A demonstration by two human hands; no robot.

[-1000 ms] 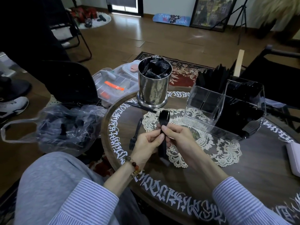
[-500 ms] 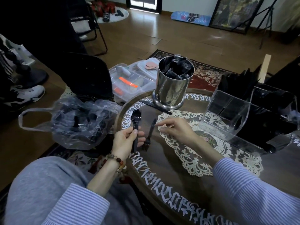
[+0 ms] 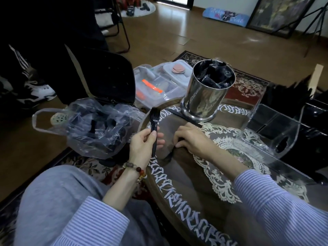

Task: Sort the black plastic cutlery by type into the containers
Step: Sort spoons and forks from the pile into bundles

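Several black forks (image 3: pixel 154 121), stacked tines up, exact count unclear, are gripped in the left hand (image 3: pixel 142 146) over the round table's (image 3: pixel 181 206) left edge. Right hand (image 3: pixel 191 139) lies fingers-down on the tabletop over one dark piece, mostly hidden; can't tell if it grips. One steel canister (image 3: pixel 204 100) holds black cutlery. One clear divided organizer (image 3: pixel 276 128) sits right. One plastic bag (image 3: pixel 95 128) of black cutlery sits left.
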